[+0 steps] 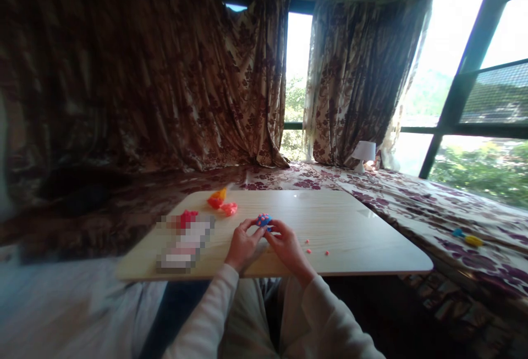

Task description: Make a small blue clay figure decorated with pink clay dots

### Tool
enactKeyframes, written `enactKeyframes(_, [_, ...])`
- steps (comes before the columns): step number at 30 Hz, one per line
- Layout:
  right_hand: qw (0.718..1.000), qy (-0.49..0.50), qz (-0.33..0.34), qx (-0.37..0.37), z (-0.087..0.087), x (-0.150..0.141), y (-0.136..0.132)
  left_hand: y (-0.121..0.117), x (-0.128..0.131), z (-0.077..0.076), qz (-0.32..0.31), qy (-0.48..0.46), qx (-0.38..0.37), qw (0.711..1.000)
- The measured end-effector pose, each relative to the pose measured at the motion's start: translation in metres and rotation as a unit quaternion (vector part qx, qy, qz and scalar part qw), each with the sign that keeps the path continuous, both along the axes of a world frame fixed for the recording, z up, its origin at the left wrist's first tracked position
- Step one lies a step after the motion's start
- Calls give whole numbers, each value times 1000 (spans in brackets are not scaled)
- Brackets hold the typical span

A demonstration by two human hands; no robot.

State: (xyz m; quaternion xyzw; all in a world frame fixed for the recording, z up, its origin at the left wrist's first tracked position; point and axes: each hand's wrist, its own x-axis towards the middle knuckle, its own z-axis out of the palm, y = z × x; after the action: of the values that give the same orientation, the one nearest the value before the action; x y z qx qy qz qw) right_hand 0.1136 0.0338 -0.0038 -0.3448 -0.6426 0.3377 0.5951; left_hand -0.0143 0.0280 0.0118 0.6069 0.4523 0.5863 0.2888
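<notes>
Between my two hands, just above the small table (355, 232), is a blue lump that looks like modelling clay (264, 219), dotted with small pink-orange bits. My left hand (243, 243) pinches it from the left side. From the right, the fingers of my right hand (287, 243) close on it as well. Three small pink-orange balls (309, 250) lie on the tabletop to the right of my right hand. The underside of the blue lump is partly hidden by my fingers.
Crumpled red and orange wrappers (216, 199) and a pink one (230, 209) lie at the table's back left. A magenta piece (188, 217) sits by a pixelated patch. On the bedding to the right are blue and yellow items (473, 240); a white lamp (364, 152) stands farther back.
</notes>
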Motion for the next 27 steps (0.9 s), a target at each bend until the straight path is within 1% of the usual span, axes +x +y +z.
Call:
enactKeyframes(3, [997,16,-75,7,4,2,-3,5,-1,-4,40,-14,-20,999])
enactKeyframes(5, [994,10,-102,35,7,4,-6,6,-2,-6,48,-14,-24,998])
enactKeyframes(8, [993,-23,-84,77,11,5,-11,6,-1,-5,49,-10,-23,998])
enactKeyframes(10, [992,-35,-78,88,12,5,-13,4,-1,-4,49,-6,-19,999])
enactKeyframes(14, [992,-47,-83,89,12,5,-13,3,0,-3,45,7,-14,999])
enactKeyframes(23, [992,-51,-95,70,9,4,-9,6,-1,-6,60,58,-10,996])
enactKeyframes(27, [991,-31,-114,64,7,5,-7,10,-2,-10,76,91,-6,993])
